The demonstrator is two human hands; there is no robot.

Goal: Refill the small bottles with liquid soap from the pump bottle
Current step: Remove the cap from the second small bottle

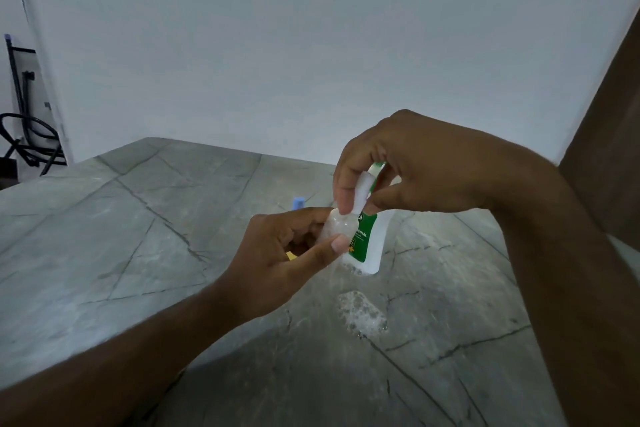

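Note:
My left hand [294,246] grips a small clear bottle [337,227] between thumb and fingers, holding it above the stone table. My right hand [408,166] pinches a white cap [363,192] at the top of that small bottle. Right behind them stands the pump bottle [369,239], white with a green label; its pump head is mostly hidden by my right hand. A blue cap [298,203] of another small bottle peeks out behind my left hand, and a bit of yellow [291,255] shows under my left palm.
A patch of soapy foam [362,314] lies on the grey stone table [138,236] in front of the pump bottle. A white wall rises behind the table. A black metal chair [27,135] stands at far left, a brown panel [609,149] at right.

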